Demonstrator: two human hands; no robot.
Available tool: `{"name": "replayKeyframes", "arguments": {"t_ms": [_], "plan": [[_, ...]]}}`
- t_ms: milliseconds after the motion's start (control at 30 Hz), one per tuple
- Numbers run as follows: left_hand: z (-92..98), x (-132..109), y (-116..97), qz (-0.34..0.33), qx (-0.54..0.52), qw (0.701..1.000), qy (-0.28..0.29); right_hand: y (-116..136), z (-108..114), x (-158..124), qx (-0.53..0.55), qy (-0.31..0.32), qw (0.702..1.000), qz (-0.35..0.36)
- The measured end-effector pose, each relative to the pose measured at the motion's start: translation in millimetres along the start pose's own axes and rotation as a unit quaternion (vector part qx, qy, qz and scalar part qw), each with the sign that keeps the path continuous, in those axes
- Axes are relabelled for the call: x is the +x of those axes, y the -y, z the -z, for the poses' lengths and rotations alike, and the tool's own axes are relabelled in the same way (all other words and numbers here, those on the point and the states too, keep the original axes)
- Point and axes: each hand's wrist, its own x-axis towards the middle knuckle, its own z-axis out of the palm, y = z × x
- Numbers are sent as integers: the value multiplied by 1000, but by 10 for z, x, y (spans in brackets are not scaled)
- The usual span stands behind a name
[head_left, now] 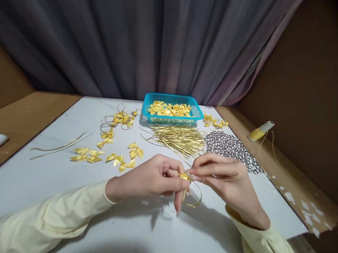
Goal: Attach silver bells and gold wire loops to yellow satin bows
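Near the middle of the white table, my left hand (163, 178) pinches a small yellow bow (184, 176) between thumb and fingers. My right hand (225, 174) meets it from the right, its thumb and index fingertip closed at the bow's edge, where a gold wire runs. A loop of that gold wire (201, 195) hangs below the fingertips. Just beyond the hands lies a pile of gold wire ties (182, 139). Silver beads (227, 146) are heaped behind my right hand. The fingers partly hide the bow.
A blue basket (173, 121) of yellow bows stands at the back. Loose bows (95, 156) and wired bows (122, 118) lie left, more wired bows (214, 121) right of the basket. Two gold wires (58, 146) lie far left. A thread spool (261, 131) sits at right.
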Motion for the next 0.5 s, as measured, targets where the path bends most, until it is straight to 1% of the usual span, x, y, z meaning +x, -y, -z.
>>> {"name": "replayKeyframes", "arguments": {"t_ms": [233, 500], "plan": [[12, -19, -9, -21, -34, 999, 12, 13, -6, 7, -14, -13, 1000, 6], [-9, -11, -19, 0, -13, 1000, -17, 29, -30, 7, -22, -22, 1000, 1]]}}
